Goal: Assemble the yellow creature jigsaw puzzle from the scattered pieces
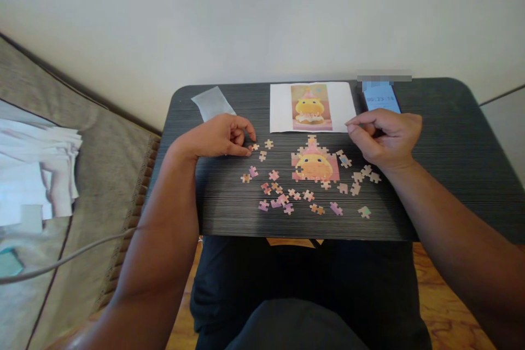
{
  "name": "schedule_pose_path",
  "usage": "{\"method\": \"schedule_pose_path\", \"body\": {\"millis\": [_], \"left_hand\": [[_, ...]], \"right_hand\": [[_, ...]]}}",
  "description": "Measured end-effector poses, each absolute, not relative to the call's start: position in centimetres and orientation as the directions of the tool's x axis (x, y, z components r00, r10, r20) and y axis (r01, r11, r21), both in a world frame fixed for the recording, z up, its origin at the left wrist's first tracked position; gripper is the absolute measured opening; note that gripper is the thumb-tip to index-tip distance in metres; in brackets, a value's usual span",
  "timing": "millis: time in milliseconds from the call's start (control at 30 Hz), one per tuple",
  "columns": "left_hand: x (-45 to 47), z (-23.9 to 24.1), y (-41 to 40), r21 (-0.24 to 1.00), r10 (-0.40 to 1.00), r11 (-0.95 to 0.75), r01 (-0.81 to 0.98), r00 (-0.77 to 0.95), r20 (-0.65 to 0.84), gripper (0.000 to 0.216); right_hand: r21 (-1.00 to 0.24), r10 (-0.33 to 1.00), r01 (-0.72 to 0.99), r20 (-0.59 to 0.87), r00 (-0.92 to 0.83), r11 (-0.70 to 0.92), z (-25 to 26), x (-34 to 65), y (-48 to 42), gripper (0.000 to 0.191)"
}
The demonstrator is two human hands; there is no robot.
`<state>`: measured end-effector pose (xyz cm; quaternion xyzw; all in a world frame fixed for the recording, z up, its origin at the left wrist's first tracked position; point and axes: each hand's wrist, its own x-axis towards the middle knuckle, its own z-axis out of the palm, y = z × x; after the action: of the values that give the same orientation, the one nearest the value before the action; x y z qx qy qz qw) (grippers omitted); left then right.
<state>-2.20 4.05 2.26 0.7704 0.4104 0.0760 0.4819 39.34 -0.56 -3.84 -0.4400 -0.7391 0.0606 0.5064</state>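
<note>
A partly joined puzzle (pixel 314 166) with a yellow figure on pink lies in the middle of the dark table (pixel 451 175). Several loose pieces (pixel 283 197) are scattered in front of it and to both sides. My left hand (pixel 221 135) rests on the table left of the puzzle, fingers curled, fingertips touching a loose piece (pixel 255 147). My right hand (pixel 385 136) hovers right of the puzzle with thumb and fingers pinched together; what they hold, if anything, is too small to make out. A printed reference picture (pixel 311 106) lies behind the puzzle.
A clear plastic bag (pixel 212 102) lies at the table's back left. A phone (pixel 381 99) with a lit screen sits at the back right. A bed with papers (pixel 36 169) and a cable (pixel 65 257) lies to the left. My lap is below the table's front edge.
</note>
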Motion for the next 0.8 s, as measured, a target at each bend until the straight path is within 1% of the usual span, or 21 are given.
{"method": "schedule_pose_path", "body": {"millis": [233, 467, 533, 600, 733, 800], "left_hand": [[-1.7, 2.6, 4.0, 0.827, 0.68, -0.158, 0.539, 0.667, -0.304, 0.027], [-1.9, 1.8, 4.3, 0.882, 0.689, -0.075, 0.465, 0.664, -0.292, 0.037], [-1.6, 1.3, 4.3, 0.9, 0.726, -0.064, 0.432, 0.639, -0.255, 0.038], [-0.9, 0.7, 4.3, 0.918, 0.788, -0.075, 0.39, 0.587, -0.185, 0.033], [0.8, -0.4, 4.2, 0.931, 0.885, -0.15, 0.332, 0.465, -0.024, 0.02], [1.3, -0.9, 4.2, 0.93, 0.904, -0.169, 0.328, 0.427, 0.014, 0.018]], "right_hand": [[-0.505, 0.695, 0.594, 0.708, -0.13, 0.626, -3.7, 39.3, -0.4, 0.005], [-0.505, 0.709, 0.619, 0.695, -0.121, 0.601, -4.0, 39.6, -0.2, 0.003], [-0.513, 0.711, 0.613, 0.694, -0.115, 0.6, -4.1, 39.6, -0.2, 0.004], [-0.512, 0.7, 0.599, 0.704, -0.118, 0.616, -4.1, 39.6, -0.2, 0.005], [-0.504, 0.693, 0.603, 0.712, -0.116, 0.619, -4.0, 39.5, -0.3, 0.006], [-0.513, 0.697, 0.606, 0.71, -0.098, 0.608, -3.9, 39.4, -0.3, 0.006]]}}
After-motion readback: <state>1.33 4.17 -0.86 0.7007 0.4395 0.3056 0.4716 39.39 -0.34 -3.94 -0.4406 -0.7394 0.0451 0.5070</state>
